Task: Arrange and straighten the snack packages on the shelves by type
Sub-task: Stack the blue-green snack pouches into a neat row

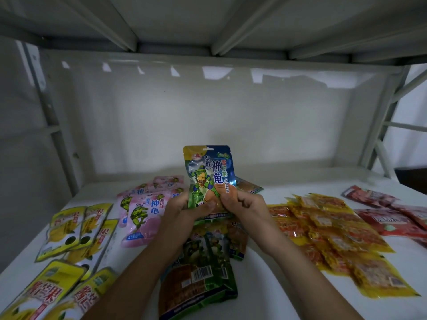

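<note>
Head view: we hold a blue-green turtle pouch upright, long axis vertical, above the shelf. Left hand and right hand pinch its bottom corners; matching green pouches lie directly below.

White metal shelving unit: white shelf board; glossy white back panel catching patches of reflected light; grey uprights with cross-braces; ribbed underside of upper shelf overhead. Dim lighting.

1 blue-green pkt up, ~4 pink pkts, 2 hands.
</note>
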{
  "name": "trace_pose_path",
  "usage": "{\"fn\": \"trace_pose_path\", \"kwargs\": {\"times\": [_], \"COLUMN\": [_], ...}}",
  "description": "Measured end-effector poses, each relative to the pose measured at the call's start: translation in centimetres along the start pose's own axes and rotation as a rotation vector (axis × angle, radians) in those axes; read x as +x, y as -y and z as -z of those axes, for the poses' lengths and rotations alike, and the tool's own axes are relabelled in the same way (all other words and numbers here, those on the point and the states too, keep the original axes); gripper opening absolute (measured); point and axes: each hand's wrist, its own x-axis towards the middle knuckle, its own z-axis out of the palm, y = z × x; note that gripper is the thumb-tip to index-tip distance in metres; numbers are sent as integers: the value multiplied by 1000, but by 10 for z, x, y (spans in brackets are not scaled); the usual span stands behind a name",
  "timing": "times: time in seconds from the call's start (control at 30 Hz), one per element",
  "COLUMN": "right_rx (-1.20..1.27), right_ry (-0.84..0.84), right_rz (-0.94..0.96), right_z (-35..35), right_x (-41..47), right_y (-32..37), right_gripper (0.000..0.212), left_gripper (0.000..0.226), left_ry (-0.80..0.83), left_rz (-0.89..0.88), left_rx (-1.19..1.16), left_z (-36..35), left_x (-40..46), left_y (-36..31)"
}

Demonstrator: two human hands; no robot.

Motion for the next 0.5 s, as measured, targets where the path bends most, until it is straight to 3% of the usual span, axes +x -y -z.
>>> {"fn": "trace_pose_path", "kwargs": {"times": [0.07,0.17,0.33,0.5], "right_rx": [-37,-50,-199,-151], "right_ry": [-27,-68,-93,-85], "right_rz": [32,20,42,47], "right_z": [-1,2,4,3], "right_x": [0,2,6,3], "right_y": [-2,-3,-8,-2], "right_gripper": [30,21,26,16], "left_gripper": [15,24,30,20], "left_ry": [23,44,-41,-40], "left_rz": [-14,-11,-49,95], "left_rx": [21,11,143,28], "left_z": [-2,-9,-7,-3], "left_x": [-2,-4,2,2], "left_y": [-2,-8,-2,0]}}
